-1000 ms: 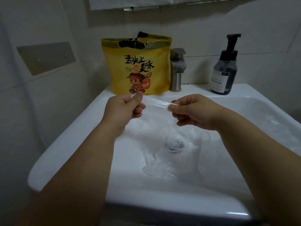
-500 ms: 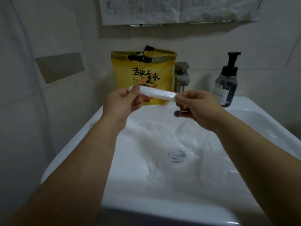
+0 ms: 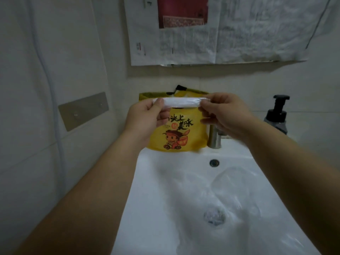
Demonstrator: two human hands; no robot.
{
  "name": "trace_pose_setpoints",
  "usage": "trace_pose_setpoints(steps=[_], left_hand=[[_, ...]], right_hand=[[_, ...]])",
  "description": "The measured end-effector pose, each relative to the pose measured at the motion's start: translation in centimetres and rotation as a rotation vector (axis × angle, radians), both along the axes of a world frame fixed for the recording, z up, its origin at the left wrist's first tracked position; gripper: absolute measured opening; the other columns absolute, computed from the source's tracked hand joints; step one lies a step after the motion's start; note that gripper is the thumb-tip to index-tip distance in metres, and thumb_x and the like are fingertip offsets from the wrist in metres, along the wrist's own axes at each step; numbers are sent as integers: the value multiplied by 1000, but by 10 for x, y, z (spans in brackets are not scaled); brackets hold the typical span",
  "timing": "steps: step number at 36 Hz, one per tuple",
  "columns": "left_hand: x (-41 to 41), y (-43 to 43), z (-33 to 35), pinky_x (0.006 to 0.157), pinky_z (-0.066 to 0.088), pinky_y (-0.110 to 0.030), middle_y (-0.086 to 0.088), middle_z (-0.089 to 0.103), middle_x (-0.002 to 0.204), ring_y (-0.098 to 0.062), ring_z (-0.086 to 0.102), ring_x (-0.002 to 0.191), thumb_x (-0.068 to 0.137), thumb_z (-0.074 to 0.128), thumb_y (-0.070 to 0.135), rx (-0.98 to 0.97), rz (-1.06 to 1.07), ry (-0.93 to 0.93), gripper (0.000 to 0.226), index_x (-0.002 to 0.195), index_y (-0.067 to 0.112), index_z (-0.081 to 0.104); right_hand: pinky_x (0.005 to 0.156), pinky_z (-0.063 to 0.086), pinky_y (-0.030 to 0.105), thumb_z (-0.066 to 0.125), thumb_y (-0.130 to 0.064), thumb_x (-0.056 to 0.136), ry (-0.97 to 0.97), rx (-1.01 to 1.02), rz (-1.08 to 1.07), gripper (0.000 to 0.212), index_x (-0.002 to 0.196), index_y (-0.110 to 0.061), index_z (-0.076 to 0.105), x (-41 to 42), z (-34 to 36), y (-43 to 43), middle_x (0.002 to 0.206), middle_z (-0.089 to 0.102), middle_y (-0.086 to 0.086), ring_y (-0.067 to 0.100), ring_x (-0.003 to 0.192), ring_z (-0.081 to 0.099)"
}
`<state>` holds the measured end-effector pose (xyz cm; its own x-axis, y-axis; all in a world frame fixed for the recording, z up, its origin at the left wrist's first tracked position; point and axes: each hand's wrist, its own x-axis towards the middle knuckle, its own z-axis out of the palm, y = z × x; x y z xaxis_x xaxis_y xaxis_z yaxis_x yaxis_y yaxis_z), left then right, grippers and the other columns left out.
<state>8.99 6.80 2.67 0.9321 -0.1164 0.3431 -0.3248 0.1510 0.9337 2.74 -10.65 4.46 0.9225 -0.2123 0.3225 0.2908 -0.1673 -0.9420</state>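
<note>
Currently pinching the white plastic roll (image 3: 181, 102) level by its ends with left hand (image 3: 145, 116) and right hand (image 3: 226, 115), before the yellow bag (image 3: 176, 138)

2 hands (image 3: 145, 116) (image 3: 226, 115), 1 strip (image 3: 181, 102), 1 bag (image 3: 176, 138), 1 bottle (image 3: 276, 116).

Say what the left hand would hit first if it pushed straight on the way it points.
Probably the yellow bag just beyond the left hand, which pinches the white roll; depth is unclear.
</note>
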Motion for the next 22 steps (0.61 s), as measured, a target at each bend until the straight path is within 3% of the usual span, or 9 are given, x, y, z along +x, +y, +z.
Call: trace_pose_setpoints(steps=[6,9,15,19,22], left_hand=[[31,12,22,63,52,-17,3,63,71,-4,60,66,98,57,18,114,235,-53,20,80,18,66],[43,17,25,72,54,-23,4,62,72,-8,59,70,98,56,19,187,303,-61,20,81,21,65],[59,18,22,87,55,-37,4,62,74,-13,60,78,93,57,12,246,306,-57,19,85,29,63],[63,25,18,91,54,-40,4,62,76,-15,60,83,92,58,11,261,278,-67,22,84,31,61],[65,30,17,96,52,-38,3,65,92,-15,62,96,93,57,14,280,249,-60,15,95,29,62]], right_hand=[[73,54,32,53,-18,97,-71,-150,-295,17,108,-13,65,42,28,-9,89,65,4,17,78,59],[63,47,26,52,-23,97,-92,-364,-408,22,113,-14,65,58,37,-12,93,65,2,12,70,55],[79,40,26,48,-18,99,-61,-819,-261,29,123,-13,63,93,43,18,119,64,7,20,104,58],[89,45,36,50,-21,97,58,-1116,-167,25,115,-14,66,118,36,43,115,65,9,28,104,57],[92,40,40,46,-31,100,243,-1327,-159,29,115,-14,64,128,34,48,109,65,9,30,101,58]])
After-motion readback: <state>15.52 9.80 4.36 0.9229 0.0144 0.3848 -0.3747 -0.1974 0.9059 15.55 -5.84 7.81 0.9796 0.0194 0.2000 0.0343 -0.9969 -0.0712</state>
